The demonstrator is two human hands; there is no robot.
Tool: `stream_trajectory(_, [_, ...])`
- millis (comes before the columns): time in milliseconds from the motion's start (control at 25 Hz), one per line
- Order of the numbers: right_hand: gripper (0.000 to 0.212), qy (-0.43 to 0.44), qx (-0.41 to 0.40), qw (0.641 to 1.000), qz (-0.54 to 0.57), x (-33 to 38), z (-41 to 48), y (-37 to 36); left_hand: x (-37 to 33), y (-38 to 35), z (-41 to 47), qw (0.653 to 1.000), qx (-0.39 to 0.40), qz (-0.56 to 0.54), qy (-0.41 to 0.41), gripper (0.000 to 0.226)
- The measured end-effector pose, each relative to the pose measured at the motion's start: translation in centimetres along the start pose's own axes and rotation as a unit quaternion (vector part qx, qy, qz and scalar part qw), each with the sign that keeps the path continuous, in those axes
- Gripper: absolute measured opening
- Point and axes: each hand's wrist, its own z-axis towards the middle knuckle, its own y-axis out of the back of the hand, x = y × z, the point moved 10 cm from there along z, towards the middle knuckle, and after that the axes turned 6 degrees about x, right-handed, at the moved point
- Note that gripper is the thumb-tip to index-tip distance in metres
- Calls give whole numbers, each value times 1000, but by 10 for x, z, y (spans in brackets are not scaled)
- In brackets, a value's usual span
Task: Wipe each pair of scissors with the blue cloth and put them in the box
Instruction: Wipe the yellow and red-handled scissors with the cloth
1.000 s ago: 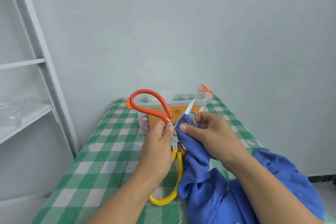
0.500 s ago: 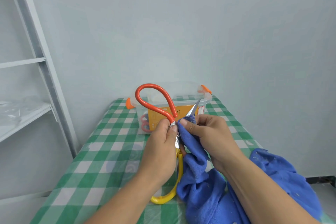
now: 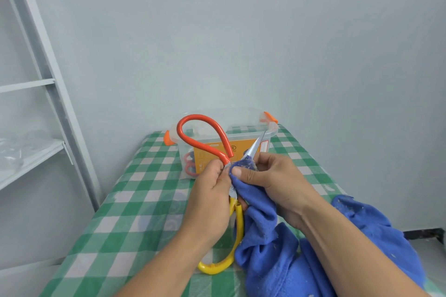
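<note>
Above a green-and-white checked surface [image 3: 135,212], a person's left hand [image 3: 211,196] grips a pair of scissors [image 3: 239,222] at the pivot while the right hand [image 3: 277,183] pinches a blue cloth [image 3: 265,248] around one blade [image 3: 254,148]. The bare steel tip points up and away to the right, toward a clear box [image 3: 212,152] with orange latches. One loop handle is orange and rises leftward; the other, yellow, hangs toward the camera. Pale walls [image 3: 241,43] and grey shelving [image 3: 60,108] frame the scene.
</note>
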Motion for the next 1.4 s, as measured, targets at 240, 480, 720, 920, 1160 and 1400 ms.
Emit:
stream_trajectory(240, [37, 5, -47, 998, 31, 2, -1, 6, -6, -1, -2, 999, 7, 29, -30, 32])
stream_trajectory(480, [31, 68, -111, 991, -8, 20, -9, 16, -25, -4, -8, 994, -6, 93, -61, 33])
stream_trajectory(720, [39, 65, -99, 993, 7, 15, -6, 15, -9, -4, -4, 999, 8, 33, -11, 32])
stream_trajectory(920, [28, 124, -111, 984, 59, 27, -9, 36, 0, 3, 0, 1000, 6, -11, 20, 40])
stream_trajectory(1160, [46, 26, -20, 999, -42, 13, -12, 1, 2, 5, -1, 999, 4, -30, 25, 35])
stream_trajectory(1400, [40, 61, -64, 995, -47, 20, -14, 3, 5, 7, 0, 998, -5, -47, 31, 28])
